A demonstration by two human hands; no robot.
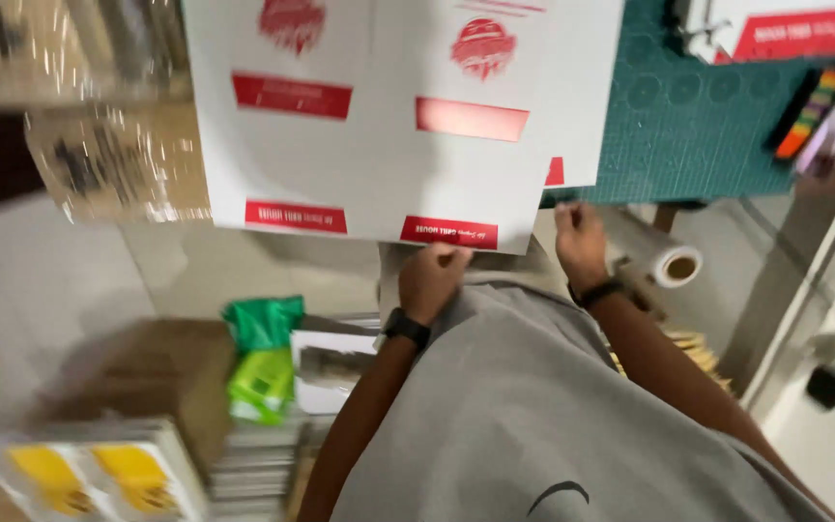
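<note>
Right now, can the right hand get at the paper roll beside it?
Probably yes. The right hand rests at the near edge of the white cardboard sheet, and the paper roll lies just to its right with nothing between them.

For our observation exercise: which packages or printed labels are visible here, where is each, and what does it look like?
Flat white carton sheet, top centre, red panels, left hand at its edge.
Green pouches, lower left.
Yellow-labelled packs, bottom left, blurred.
White-and-red box, top right.
</note>
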